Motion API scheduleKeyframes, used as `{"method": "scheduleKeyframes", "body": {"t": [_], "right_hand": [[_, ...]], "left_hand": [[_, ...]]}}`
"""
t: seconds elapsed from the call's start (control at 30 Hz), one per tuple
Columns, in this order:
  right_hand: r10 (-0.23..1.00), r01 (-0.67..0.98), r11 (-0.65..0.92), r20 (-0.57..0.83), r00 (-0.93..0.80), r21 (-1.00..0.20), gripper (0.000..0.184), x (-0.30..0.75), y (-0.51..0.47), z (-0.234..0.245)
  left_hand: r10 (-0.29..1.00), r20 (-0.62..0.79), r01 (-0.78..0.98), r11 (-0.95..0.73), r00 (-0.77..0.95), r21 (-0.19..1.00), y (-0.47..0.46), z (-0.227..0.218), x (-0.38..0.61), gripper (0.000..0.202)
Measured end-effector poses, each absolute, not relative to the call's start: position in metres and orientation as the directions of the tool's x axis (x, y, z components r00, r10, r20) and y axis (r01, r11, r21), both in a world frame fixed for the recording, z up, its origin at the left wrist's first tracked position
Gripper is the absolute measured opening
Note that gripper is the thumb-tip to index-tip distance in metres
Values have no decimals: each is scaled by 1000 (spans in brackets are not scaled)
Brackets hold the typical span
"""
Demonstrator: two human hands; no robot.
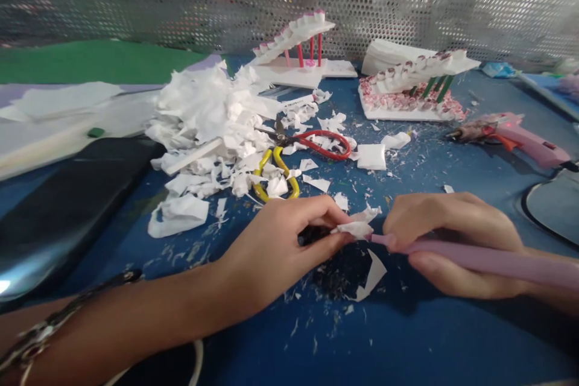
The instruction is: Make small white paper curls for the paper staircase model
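Note:
My left hand (275, 244) pinches a small crumpled piece of white paper (357, 228) between thumb and fingers. Wrapped round a thick pink pen-like tool (493, 258), my right hand (456, 223) points its narrow end leftward. That end meets the paper; whether it is inside or only against it, I cannot tell. Below them a curved white scrap (373, 276) lies on the blue tabletop (325, 356). Beyond my left hand are scissors with red (326, 145) and yellow (289, 176) handles, partly covered by paper bits.
A heap of torn white paper (203, 102) stands behind the scissors. Two small white staircase models, one on red posts (312, 51) and one on green posts (434, 89), stand farther back. A pink glue gun (529, 137) lies right, a dark phone (76, 205) left.

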State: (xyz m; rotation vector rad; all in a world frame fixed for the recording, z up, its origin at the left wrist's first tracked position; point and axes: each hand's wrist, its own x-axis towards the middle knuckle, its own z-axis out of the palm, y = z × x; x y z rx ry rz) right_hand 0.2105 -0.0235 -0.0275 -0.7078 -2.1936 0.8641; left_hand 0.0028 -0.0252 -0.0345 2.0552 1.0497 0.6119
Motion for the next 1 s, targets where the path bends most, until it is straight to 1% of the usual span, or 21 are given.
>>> {"method": "scheduleKeyframes", "body": {"t": [0.1,0.17,0.23,0.3,0.4,0.5,0.6,0.67,0.83,1.0], "right_hand": [[727,225,547,325,-605,-806,22,211,-24,-33],[757,216,486,284,-588,-847,19,213,-25,-37],[780,199,422,243,-577,-884,16,215,-26,-39],[785,159,362,209,-583,-918,17,215,-24,-41],[779,90,317,205,-593,-944,22,209,-16,-41],[752,72,369,252,-609,-927,25,200,-5,-41],[700,87,462,303,-647,-883,27,193,1,-42],[691,108,495,316,-650,-862,28,191,2,-42],[710,169,506,297,-638,-846,27,193,0,-43],[705,170,500,285,-650,-849,27,193,-1,-42]], "left_hand": [[785,148,563,-548,602,619,-24,-36,3,13],[754,172,595,-618,634,513,-23,-38,4,14],[736,176,617,-652,653,440,-22,-39,5,14],[738,155,641,-654,656,401,-21,-40,6,14],[737,134,649,-654,662,390,-20,-40,7,16],[752,139,648,-634,645,422,-19,-39,8,17],[773,136,654,-605,620,455,-18,-39,8,14],[761,140,645,-620,634,447,-18,-40,8,13],[732,159,620,-655,663,432,-18,-40,6,10],[708,184,602,-686,681,409,-18,-39,7,13]]}}
